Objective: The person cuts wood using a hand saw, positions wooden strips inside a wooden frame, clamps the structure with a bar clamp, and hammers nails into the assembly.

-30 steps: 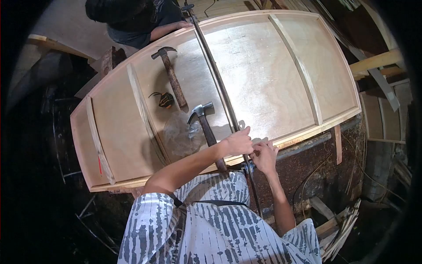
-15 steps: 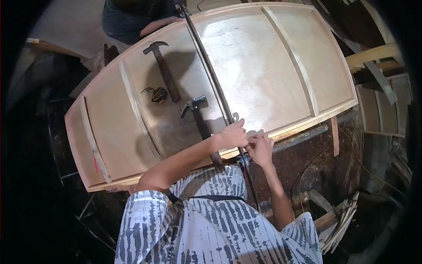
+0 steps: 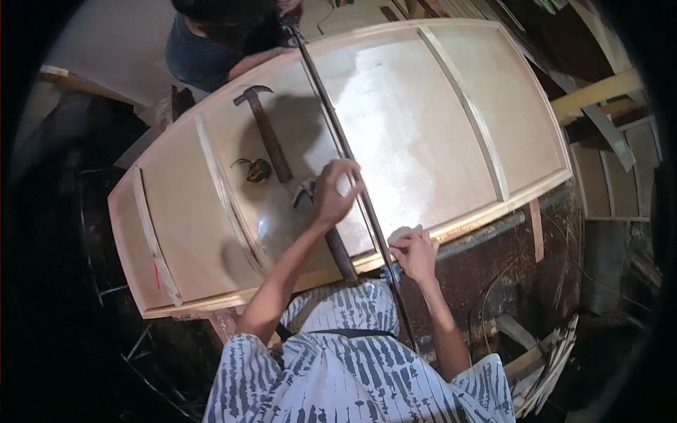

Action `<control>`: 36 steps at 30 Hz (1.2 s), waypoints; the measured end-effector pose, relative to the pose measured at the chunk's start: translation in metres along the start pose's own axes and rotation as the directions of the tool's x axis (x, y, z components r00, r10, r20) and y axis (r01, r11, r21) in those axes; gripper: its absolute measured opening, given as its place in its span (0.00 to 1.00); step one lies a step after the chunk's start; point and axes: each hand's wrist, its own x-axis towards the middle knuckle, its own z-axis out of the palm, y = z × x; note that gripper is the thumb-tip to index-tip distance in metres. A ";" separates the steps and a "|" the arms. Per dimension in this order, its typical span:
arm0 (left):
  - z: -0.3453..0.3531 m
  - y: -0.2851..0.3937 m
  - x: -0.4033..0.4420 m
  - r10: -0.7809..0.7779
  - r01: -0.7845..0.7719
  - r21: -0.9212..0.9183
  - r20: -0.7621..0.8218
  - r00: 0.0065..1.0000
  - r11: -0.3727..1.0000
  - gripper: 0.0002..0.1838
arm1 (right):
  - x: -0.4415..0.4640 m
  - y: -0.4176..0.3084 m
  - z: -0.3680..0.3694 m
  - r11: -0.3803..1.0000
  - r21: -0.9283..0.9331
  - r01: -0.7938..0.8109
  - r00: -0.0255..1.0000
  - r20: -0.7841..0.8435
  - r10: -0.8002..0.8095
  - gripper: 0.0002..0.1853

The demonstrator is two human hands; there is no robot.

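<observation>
While left hand (image 3: 332, 198) curves unclenched over panel (image 3: 395, 120), right hand (image 3: 419, 256), grip unclear, adjoins edge (image 3: 465, 223).

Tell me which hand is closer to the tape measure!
Left. The left hand is right of the tape measure; the right hand is farther, by the panel's near edge.

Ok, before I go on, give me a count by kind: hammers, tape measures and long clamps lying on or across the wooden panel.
Hammers: 2 (far hammer, near hammer)
Tape measure: 1
Long clamp: 1
Total: 4
</observation>
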 end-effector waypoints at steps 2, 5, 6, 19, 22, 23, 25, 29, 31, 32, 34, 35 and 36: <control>-0.019 0.000 0.018 -0.151 0.154 0.008 -0.152 0.977 0.988 0.19 | 0.003 -0.001 0.000 0.999 0.051 0.006 1.000 0.007 -0.007 0.10; -0.038 -0.012 0.049 -0.333 0.335 -0.054 -0.343 0.878 0.941 0.17 | 0.003 -0.001 -0.001 1.000 0.019 -0.025 0.999 0.040 0.024 0.11; -0.042 -0.023 0.061 -0.366 0.361 -0.089 -0.379 0.850 0.928 0.16 | 0.002 -0.002 -0.001 1.000 0.019 -0.013 0.999 0.037 0.012 0.11; -0.110 -0.164 0.282 -0.027 0.014 0.632 0.010 1.000 0.775 0.44 | 0.006 -0.016 -0.011 0.998 0.016 -0.059 0.993 0.104 0.057 0.08; -0.106 -0.200 0.290 0.050 -0.062 0.474 0.038 0.998 0.878 0.39 | 0.002 -0.010 -0.004 0.988 0.123 -0.090 0.993 0.088 0.079 0.07; -0.109 -0.203 0.292 0.065 -0.087 0.542 0.059 0.996 0.836 0.39 | 0.001 -0.011 -0.004 0.987 0.128 -0.100 0.992 0.087 0.090 0.07; -0.111 -0.201 0.298 0.088 -0.118 0.604 0.079 0.993 0.788 0.38 | 0.002 -0.014 -0.009 0.997 0.035 -0.064 0.994 0.094 0.060 0.07; -0.112 -0.204 0.289 0.053 -0.087 0.611 0.073 0.996 0.787 0.39 | 0.008 -0.020 -0.016 0.998 0.030 -0.052 0.993 0.107 0.048 0.07; -0.113 -0.209 0.293 0.062 -0.118 0.679 0.107 0.992 0.724 0.40 | 0.008 -0.019 -0.016 0.997 0.045 -0.056 0.991 0.120 0.050 0.07; -0.112 -0.203 0.288 0.073 -0.123 0.684 0.101 0.992 0.719 0.40 | 0.000 -0.012 -0.012 0.998 0.047 -0.045 0.993 0.110 0.040 0.07; -0.114 -0.201 0.292 0.058 -0.154 0.726 0.155 0.986 0.670 0.40 | 0.001 -0.008 -0.008 0.996 0.040 -0.080 0.989 0.126 0.075 0.07; -0.116 -0.201 0.294 0.057 -0.151 0.728 0.153 0.987 0.669 0.40 | 0.002 -0.008 -0.008 0.996 0.041 -0.078 0.989 0.127 0.072 0.07; -0.116 -0.207 0.294 0.102 -0.181 0.728 0.152 0.983 0.661 0.39 | 0.002 -0.009 -0.009 0.994 0.052 -0.095 0.987 0.139 0.087 0.07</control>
